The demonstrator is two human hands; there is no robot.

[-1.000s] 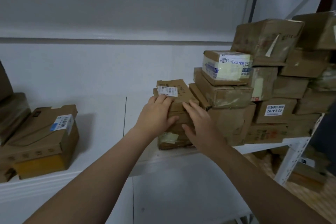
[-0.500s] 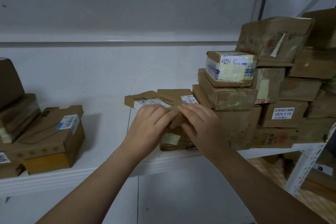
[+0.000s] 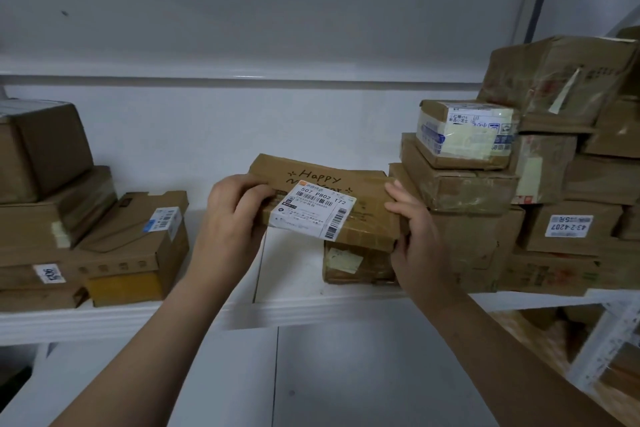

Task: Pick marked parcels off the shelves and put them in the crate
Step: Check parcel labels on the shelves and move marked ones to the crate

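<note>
Your left hand (image 3: pixel 230 218) and right hand (image 3: pixel 414 236) grip opposite ends of a flat brown cardboard parcel with a white barcode label (image 3: pixel 367 198), held over the white shelf (image 3: pixel 311 308). Beyond it is a stack of brown cardboard boxes (image 3: pixel 478 243).

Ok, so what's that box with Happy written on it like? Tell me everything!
The parcel is a flat brown cardboard box, a bit creased, with shiny clear tape. Someone wrote "Happy" and little stars on top in black pen. A white label with barcodes reads 507 P802 T72. The box is tilted toward the camera and held above the shelf: the left hand grips its left end, the right hand its right end.
</note>
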